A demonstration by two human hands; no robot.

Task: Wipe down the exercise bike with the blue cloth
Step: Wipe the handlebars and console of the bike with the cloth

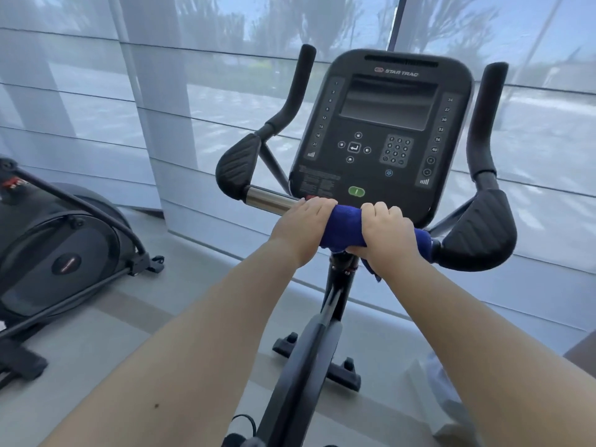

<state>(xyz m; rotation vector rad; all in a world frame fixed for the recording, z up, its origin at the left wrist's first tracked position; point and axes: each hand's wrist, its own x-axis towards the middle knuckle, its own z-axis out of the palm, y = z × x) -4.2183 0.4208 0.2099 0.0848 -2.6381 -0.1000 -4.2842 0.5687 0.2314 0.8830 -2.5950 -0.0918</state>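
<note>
Both hands, left hand [301, 225] and right hand [385, 232], grip the blue cloth [343, 225] wrapped round the exercise bike [380, 124] handlebar below its console.

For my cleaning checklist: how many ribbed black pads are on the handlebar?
2. One ribbed pad sits at the left end, past the bare metal tube; the other is at the right end, next to the blue cloth. No more seem hidden.
</note>
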